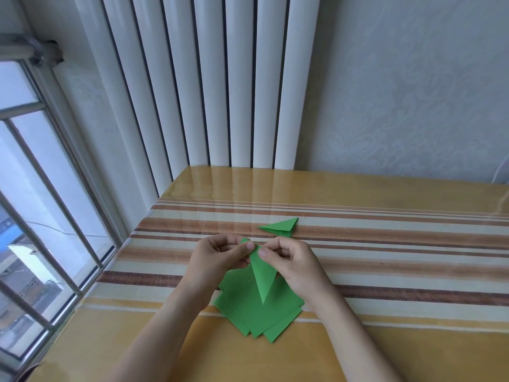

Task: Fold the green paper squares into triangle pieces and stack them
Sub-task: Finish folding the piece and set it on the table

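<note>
Green paper squares, a loose fanned pile w/ corners splayed, lie nearest on the striped tablecloth under a glossy clear cover. Just above the pile, held off the table, is the piece being worked: a narrow folded green triangle, point aimed down toward the pile, wide end up between both hands. Left hand pinches the upper left edge, thumb on top, other fingers curled beneath; right hand pinches the upper right edge the same way, thumb tip pressed on the paper. Neither hand is slack; both are grasping this one piece. Judging by shape, the step in hand is tightening or closing the last fold. To do it well: line the two raw edges up exactly before pressing, keep the tip sharp, then run a thumbnail along the crease from wide end to point so it doesn't spring open; laying it on the table for that gives a harder crease than doing it mid-air. Farther back, apart from the hands, one finished triangle piece lies flat on a brown stripe, so that's prob. the stack spot; new one should go squarely on top. Beyond the table edge: white radiator, window at left.
</note>
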{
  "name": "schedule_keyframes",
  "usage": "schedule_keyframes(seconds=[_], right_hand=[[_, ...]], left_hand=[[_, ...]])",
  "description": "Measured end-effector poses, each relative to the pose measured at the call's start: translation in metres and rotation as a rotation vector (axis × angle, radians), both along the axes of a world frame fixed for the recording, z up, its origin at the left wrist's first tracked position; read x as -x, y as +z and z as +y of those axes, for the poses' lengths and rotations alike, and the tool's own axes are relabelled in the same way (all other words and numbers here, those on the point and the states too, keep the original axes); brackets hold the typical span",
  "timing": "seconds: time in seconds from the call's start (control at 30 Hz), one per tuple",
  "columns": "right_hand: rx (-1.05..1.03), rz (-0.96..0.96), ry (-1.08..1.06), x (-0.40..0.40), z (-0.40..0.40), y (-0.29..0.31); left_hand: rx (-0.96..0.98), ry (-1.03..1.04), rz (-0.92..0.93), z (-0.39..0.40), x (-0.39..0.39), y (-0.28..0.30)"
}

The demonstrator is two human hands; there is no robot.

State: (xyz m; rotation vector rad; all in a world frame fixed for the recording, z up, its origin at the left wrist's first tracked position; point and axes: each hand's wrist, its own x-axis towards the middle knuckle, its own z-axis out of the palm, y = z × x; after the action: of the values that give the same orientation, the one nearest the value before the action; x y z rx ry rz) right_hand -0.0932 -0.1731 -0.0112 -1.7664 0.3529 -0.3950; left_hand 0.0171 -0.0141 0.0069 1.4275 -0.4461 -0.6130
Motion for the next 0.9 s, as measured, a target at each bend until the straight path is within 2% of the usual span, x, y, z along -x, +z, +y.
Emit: schedule_keyframes(seconds=[0.3, 0.67, 0.9], right_hand=[[-0.08, 0.039, 0.02, 0.0, 0.0, 0.001], [-0.068, -0.053, 0.081, 0.001, 0.007, 0.005], [-0.157, 0.013, -0.013, 0.002, -0.003, 0.003]], left_hand=[[-0.007, 0.034, 0.038, -0.001, 0.002, 0.001], [-0.043, -0.053, -0.014, -0.003, 0.005, 0.0], [-0.004, 0.101, 0.025, -0.004, 0.0, -0.003]])
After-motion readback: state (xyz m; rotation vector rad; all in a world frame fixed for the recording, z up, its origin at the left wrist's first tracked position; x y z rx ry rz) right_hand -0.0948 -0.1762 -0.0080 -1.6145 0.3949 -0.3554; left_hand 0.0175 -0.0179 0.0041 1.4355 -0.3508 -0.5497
